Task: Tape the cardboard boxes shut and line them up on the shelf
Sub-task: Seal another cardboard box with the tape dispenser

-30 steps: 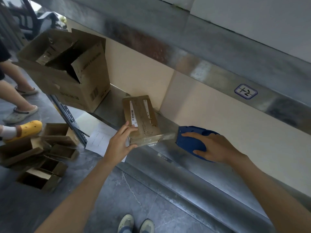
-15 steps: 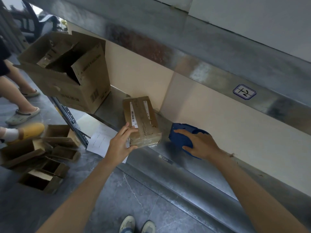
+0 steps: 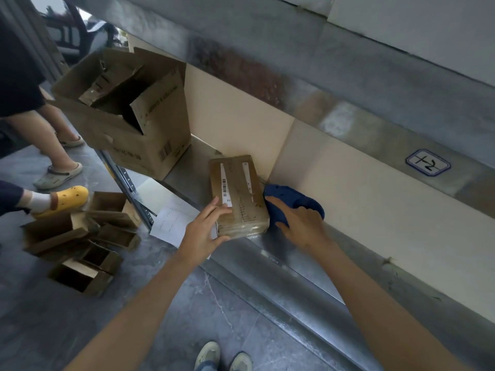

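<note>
A small closed cardboard box [image 3: 237,194] with white barcode strips and clear tape over its near end lies on the metal shelf [image 3: 270,253]. My left hand [image 3: 205,231] holds its near left corner, fingers on top and thumb at the front. My right hand [image 3: 300,223] grips a blue tape dispenser [image 3: 294,202], which sits against the box's right side on the shelf.
A large open cardboard box [image 3: 126,116] stands on the shelf's left end. Several small open boxes [image 3: 80,236] lie on the floor at left, near a sheet of paper [image 3: 174,223]. Another person's legs and a yellow clog [image 3: 69,198] are at far left. My shoes [image 3: 222,357] show below.
My right hand has slid the blue tape dispenser leftward along the shelf until it meets the box's right side. My left hand has stayed on the box's near corner.
</note>
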